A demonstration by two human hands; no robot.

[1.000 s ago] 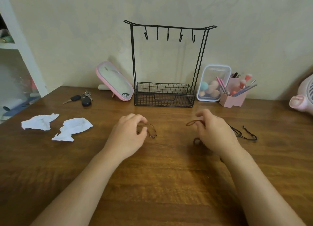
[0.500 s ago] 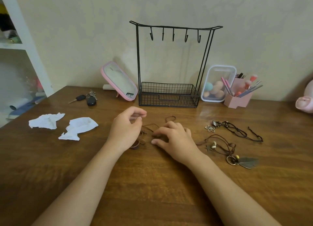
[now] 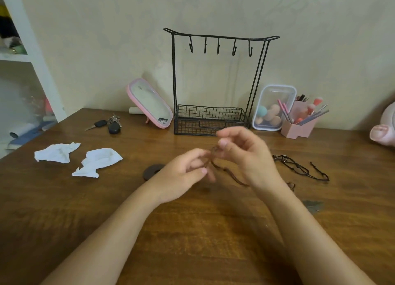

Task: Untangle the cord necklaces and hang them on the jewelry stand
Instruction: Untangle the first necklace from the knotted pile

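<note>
- The brown cord necklace (image 3: 229,174) hangs off the table (image 3: 192,231) between your two hands. One end trails down behind your right wrist.
- Your left hand (image 3: 181,175) pinches the cord with thumb and forefinger. Your right hand (image 3: 248,154) pinches the bunched part just above it, though blur hides the exact finger placement.
- Step in hand: untangling — judged early, as nothing is hung yet.
- Next move: find the crossing, slacken it and draw one strand free. Do not pull the cord taut.
- The black cord necklace (image 3: 299,169) lies on the table outboard of your right hand.
- The jewelry stand (image 3: 218,36) stands beyond both hands, with its hooks (image 3: 218,47) bare.
- Change: half a second ago both hands were low on the table, the right one flat over the cords. Now both are raised, and a dark disc (image 3: 152,171) shows outboard of your left hand.
</note>
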